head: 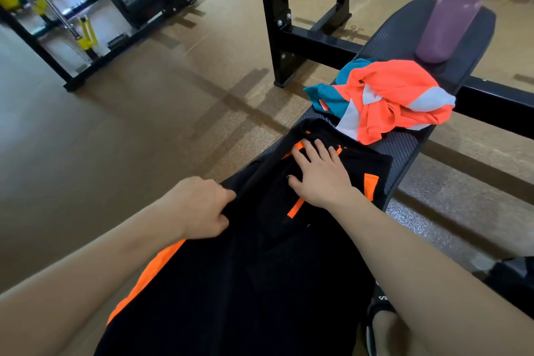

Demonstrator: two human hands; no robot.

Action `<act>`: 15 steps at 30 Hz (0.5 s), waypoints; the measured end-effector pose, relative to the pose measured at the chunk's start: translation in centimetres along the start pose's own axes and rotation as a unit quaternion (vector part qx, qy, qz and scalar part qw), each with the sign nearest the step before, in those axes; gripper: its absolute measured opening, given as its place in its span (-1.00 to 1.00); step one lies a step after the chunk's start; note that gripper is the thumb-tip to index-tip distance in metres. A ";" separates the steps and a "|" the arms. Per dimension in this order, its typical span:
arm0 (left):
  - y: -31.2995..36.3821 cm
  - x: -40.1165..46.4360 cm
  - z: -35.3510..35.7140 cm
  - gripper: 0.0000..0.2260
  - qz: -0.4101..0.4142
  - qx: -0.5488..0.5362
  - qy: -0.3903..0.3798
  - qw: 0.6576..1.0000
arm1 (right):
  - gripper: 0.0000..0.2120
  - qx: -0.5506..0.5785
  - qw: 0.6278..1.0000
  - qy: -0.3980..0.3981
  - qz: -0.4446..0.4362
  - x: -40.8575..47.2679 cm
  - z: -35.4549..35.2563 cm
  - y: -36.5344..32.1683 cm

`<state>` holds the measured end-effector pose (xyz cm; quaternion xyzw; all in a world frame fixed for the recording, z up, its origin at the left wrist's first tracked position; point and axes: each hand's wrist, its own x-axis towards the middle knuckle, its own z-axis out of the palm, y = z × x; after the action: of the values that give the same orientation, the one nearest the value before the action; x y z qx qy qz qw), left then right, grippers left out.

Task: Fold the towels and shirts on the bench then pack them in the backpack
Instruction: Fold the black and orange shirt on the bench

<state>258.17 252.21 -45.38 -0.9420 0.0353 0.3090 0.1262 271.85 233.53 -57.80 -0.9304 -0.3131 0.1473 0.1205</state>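
A black shirt with orange stripes (pixel 260 269) lies spread along the near part of the dark padded bench (pixel 404 153). My left hand (pixel 202 208) pinches a fold of the black shirt at its left edge. My right hand (pixel 320 173) rests flat, fingers spread, on the shirt's upper part. Farther along the bench lies a crumpled orange, teal and grey shirt (pixel 387 101). No backpack is in view.
A purple water bottle (pixel 450 14) stands at the bench's far end. The black frame (pixel 289 37) of the bench rack stands on the brown floor beyond it. Gym machines with weight plates (pixel 86 9) fill the far left. A sandalled foot (pixel 381 324) is at the bottom right.
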 end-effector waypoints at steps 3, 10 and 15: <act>2.3 -1.0 2.7 -0.72 -0.044 -0.037 0.048 0.997 | -0.32 -0.005 1.000 0.002 -0.001 0.0 0.0 -0.2; 1.9 -2.0 5.6 -0.85 -0.148 -0.031 0.244 0.958 | -0.29 -0.044 0.998 0.019 0.029 -0.6 0.0 -0.9; 4.4 -1.7 6.6 -0.60 -0.065 0.012 0.240 0.969 | -0.25 0.054 0.991 0.070 -0.097 -2.3 -2.1 -5.4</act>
<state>252.38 249.68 -50.51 -0.9872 0.0069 0.0649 0.1452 267.88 235.98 -53.66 -0.8959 -0.3842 0.0865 0.2058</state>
